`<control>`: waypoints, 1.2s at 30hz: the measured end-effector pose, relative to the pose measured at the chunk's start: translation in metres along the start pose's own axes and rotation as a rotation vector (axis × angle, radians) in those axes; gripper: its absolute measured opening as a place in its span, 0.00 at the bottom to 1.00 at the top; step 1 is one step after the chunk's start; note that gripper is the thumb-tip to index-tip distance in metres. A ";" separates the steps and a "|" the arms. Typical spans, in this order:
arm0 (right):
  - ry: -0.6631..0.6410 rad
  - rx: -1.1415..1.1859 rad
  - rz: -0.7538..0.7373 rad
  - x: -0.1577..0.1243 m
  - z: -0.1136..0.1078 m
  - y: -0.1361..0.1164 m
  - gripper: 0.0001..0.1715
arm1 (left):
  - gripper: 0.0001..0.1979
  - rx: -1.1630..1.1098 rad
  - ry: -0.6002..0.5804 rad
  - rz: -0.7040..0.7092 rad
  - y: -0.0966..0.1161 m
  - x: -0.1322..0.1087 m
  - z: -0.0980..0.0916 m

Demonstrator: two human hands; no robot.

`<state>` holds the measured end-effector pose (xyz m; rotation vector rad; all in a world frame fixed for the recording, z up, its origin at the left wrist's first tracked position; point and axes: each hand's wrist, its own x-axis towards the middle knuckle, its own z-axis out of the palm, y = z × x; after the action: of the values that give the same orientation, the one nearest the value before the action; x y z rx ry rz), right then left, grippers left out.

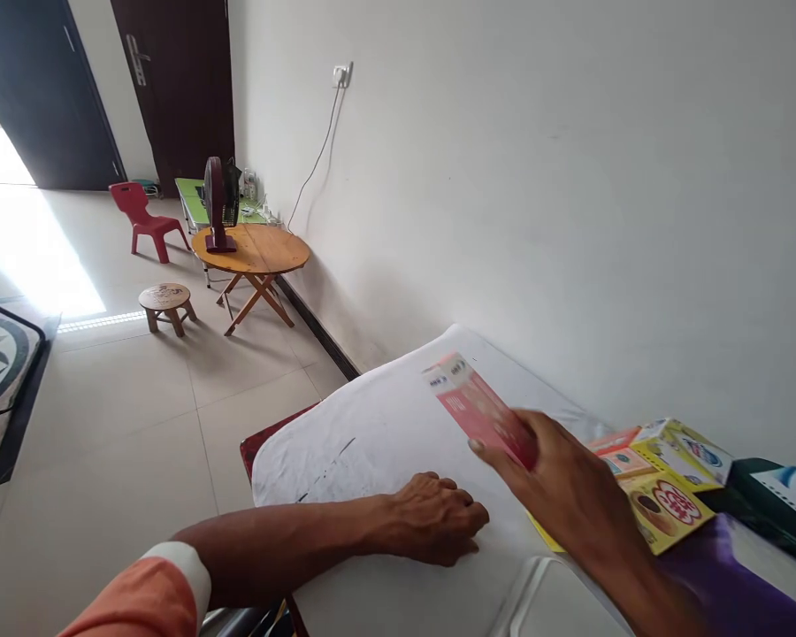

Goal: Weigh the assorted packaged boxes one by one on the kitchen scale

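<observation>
A flat red and pink box (481,411) with a white end is gripped between the thumb and fingers of my right hand (563,482). It is held tilted above the white cloth (371,442) that covers the table. My left hand (434,520) rests on that cloth with its fingers curled in, and nothing shows in it. To the right of my right hand lie yellow printed boxes (669,509), partly behind the wrist. At the bottom edge, a pale plastic lid or tray (563,602) shows in part.
A dark green box (779,495) and a purple item (736,566) lie at the right, near the wall (570,177). Farther off stand a round wooden table (265,248) with a fan (218,203), a wooden stool (165,298) and a red chair (149,221).
</observation>
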<state>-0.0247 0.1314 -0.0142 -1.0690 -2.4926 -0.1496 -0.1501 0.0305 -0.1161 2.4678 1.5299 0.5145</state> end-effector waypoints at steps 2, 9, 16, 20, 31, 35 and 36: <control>-0.232 -0.041 0.144 0.044 0.017 -0.014 0.21 | 0.10 0.009 0.001 -0.005 0.001 0.000 -0.001; -0.531 -0.171 0.407 0.108 0.063 0.016 0.25 | 0.05 0.008 -0.068 -0.038 0.009 -0.003 -0.010; -0.532 -0.214 0.455 0.090 0.078 0.035 0.24 | 0.05 -0.004 -0.104 -0.060 0.011 -0.002 -0.013; -0.457 -0.160 0.391 0.078 0.056 0.030 0.32 | 0.06 -0.019 -0.103 -0.058 0.009 -0.003 -0.012; -0.098 0.056 0.186 -0.091 -0.117 0.027 0.25 | 0.04 -0.040 -0.071 -0.017 0.003 -0.009 -0.008; -0.231 0.016 0.478 -0.190 -0.158 0.026 0.30 | 0.03 -0.053 -0.059 -0.012 0.002 -0.009 -0.005; -0.274 0.003 0.547 -0.213 -0.162 0.026 0.31 | 0.03 -0.048 -0.056 -0.011 0.001 -0.009 -0.004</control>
<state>0.1795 -0.0344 0.0413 -1.8231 -2.3131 0.1742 -0.1540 0.0216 -0.1141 2.4160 1.4911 0.4710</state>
